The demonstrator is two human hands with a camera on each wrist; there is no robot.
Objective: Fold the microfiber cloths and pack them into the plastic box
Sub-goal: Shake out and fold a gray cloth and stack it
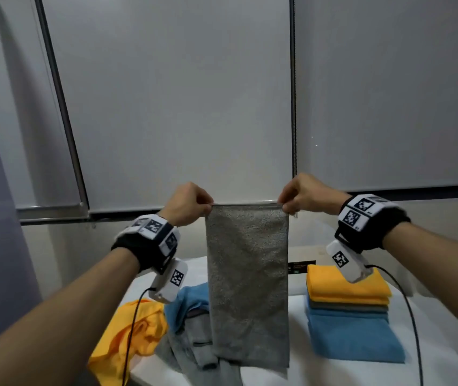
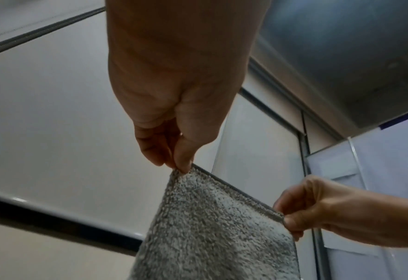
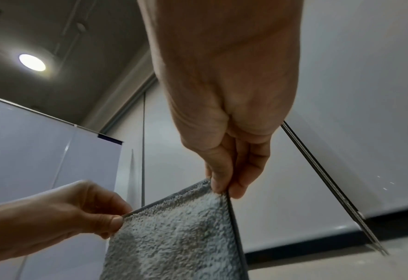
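Both bare forearms reach forward and up, wrists level and apart. The left hand (image 1: 187,203) and right hand (image 1: 304,195) each pinch between thumb and curled fingers, the grip tight at the fingertips (image 2: 182,166), knuckles turned upward at matching height.

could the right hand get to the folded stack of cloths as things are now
Probably yes, but not freely: the right hand pinches a top corner of the grey cloth, so it must let go first. The folded stack lies below it with nothing between.
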